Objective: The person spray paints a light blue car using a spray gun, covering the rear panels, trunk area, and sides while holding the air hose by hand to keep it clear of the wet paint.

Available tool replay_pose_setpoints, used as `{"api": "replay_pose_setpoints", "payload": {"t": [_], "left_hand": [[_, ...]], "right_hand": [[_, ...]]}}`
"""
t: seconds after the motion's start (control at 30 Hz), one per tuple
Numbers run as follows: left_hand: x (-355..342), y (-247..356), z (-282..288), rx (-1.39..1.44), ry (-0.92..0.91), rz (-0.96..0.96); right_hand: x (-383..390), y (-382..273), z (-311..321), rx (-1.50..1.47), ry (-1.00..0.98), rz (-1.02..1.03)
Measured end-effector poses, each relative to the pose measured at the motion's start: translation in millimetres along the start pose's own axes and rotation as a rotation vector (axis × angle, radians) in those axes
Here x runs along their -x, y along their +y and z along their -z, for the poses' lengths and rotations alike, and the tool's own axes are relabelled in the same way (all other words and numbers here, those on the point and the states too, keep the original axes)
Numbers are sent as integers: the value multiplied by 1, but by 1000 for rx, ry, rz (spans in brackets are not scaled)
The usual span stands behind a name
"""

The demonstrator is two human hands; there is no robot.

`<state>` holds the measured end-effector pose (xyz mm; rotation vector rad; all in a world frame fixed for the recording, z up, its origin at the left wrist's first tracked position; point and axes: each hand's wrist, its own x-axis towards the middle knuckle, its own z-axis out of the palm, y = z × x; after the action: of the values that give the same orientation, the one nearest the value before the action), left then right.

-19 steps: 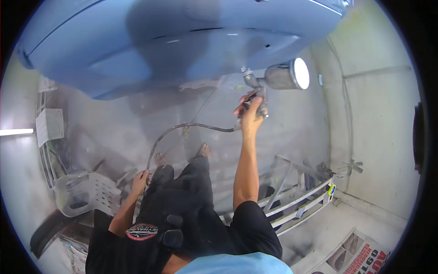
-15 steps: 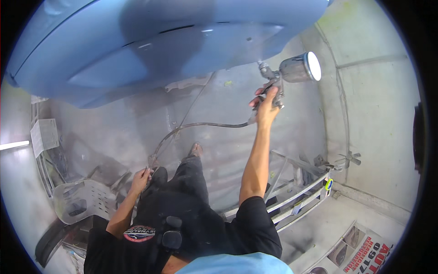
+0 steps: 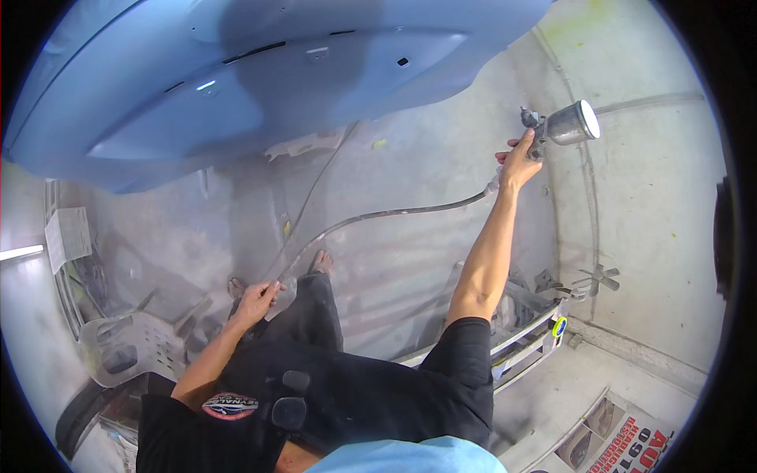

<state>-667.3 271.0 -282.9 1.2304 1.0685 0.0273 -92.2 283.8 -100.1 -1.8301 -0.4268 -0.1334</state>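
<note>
My right hand [image 3: 520, 162], arm stretched out to the far right, grips a spray gun [image 3: 538, 134] with a metal cup and a white lid on its right side. A dark air hose [image 3: 394, 213] runs from the gun's handle in a curve back to my left hand [image 3: 259, 301]. Low in front of my body, the left fingers are closed around that hose. Across the top stretches a large light blue car body panel [image 3: 158, 94] with slots and small holes. The gun sits beyond the panel's right end, apart from it.
A pale plastic chair [image 3: 134, 347] stands at the lower left beside a dark curved part [image 3: 75, 418]. On the right are a metal rack [image 3: 528, 351] and a fan-shaped metal piece [image 3: 603, 278]. A printed banner [image 3: 623, 433] lies lower right. A pale wall [image 3: 654, 181] bounds the right side.
My right hand has carried the spray gun rightward, away from below the panel's edge to past its end. My left hand has risen slightly with the hose, and my view has shifted.
</note>
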Motion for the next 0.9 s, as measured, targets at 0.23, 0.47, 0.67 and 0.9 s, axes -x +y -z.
{"api": "replay_pose_setpoints", "payload": {"t": [0.23, 0.47, 0.67, 0.9], "left_hand": [[31, -66, 67, -25, 103, 68], [97, -146, 138, -103, 253, 79], [142, -216, 178, -40, 398, 93], [186, -269, 195, 358, 626, 165]], "right_hand": [[144, -3, -37, -133, -132, -52], [318, -38, -101, -186, -374, 135], [477, -70, -166, -194, -501, 407], [645, -149, -253, -274, -884, 320]]}}
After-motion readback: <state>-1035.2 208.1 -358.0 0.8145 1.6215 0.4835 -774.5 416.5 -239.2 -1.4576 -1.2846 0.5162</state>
